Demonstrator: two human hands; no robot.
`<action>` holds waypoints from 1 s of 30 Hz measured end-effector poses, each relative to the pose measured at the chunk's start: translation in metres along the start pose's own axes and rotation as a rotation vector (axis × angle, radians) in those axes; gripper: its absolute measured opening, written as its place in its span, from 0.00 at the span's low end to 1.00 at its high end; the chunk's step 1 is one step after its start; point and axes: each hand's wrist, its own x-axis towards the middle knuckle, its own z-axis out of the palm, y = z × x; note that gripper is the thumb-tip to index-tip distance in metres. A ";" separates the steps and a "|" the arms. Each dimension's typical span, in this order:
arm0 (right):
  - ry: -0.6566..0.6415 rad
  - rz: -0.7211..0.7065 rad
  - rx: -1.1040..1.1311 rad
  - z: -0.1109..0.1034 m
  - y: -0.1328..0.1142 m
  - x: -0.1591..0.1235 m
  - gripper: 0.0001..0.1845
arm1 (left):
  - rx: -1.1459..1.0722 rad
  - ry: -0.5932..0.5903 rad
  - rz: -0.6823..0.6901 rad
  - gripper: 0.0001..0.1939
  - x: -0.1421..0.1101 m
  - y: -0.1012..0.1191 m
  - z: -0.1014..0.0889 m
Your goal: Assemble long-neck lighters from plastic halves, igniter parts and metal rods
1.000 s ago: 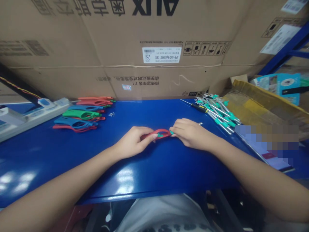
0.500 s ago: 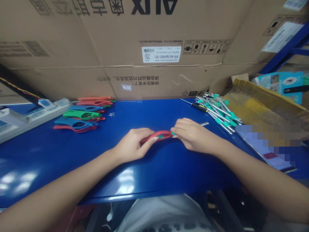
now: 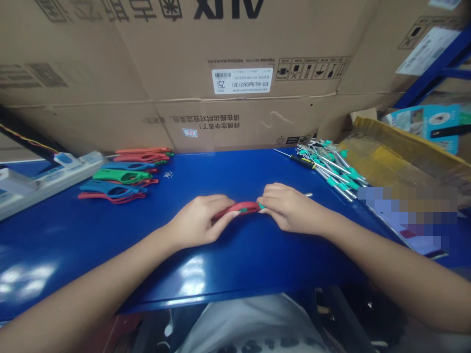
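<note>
My left hand (image 3: 196, 221) grips a flat red rubber loop (image 3: 237, 210) with green marks, pressing it narrow above the blue bench. My right hand (image 3: 287, 208) pinches the loop's other end. A teal tip (image 3: 261, 206) shows at those fingertips, and a metal rod end (image 3: 308, 194) sticks out beyond the hand, so one teal-tipped metal rod seems to lie under my palm. Its middle is hidden. Several similar rods (image 3: 331, 169) lie in a heap to the right, and a black-handled screwdriver (image 3: 302, 162) lies beside them.
Red, blue and green loops (image 3: 121, 175) lie stacked on the blue bench (image 3: 206, 171) at left, near a white power strip (image 3: 47, 179). Large cardboard cartons (image 3: 221, 113) stand along the back. A yellow package (image 3: 401, 157) and a pixelated patch lie at right.
The red loop has gone from an open ring to a flatter, narrower shape between my hands. My hands sit slightly closer together, and the view has tilted a little.
</note>
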 end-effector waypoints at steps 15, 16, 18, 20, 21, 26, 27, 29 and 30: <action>-0.062 -0.009 0.005 0.006 -0.001 0.000 0.14 | -0.073 -0.085 -0.010 0.15 0.003 -0.008 0.000; -0.058 0.003 0.033 0.007 0.000 0.000 0.13 | -0.030 -0.094 0.006 0.16 0.002 -0.008 0.000; -0.056 0.029 0.076 0.008 0.000 0.001 0.12 | 0.058 -0.112 0.029 0.17 0.001 -0.008 -0.001; -0.072 0.060 0.090 0.007 0.001 0.003 0.10 | 0.131 -0.130 0.035 0.17 0.002 -0.008 -0.002; -0.086 0.079 0.088 0.007 0.002 0.004 0.09 | 0.151 -0.139 0.029 0.17 0.003 -0.008 -0.002; -0.106 0.189 0.063 -0.001 0.014 0.005 0.06 | 0.154 -0.147 -0.054 0.20 0.007 -0.012 -0.005; -0.106 0.211 0.050 -0.003 0.018 0.003 0.05 | 0.160 -0.143 -0.070 0.21 0.007 -0.014 -0.005; -0.128 0.256 0.015 -0.007 0.027 0.000 0.03 | 0.178 -0.143 -0.096 0.23 0.007 -0.020 -0.006; -0.146 0.280 0.001 -0.009 0.031 -0.002 0.02 | 0.184 -0.149 -0.102 0.22 0.007 -0.023 -0.006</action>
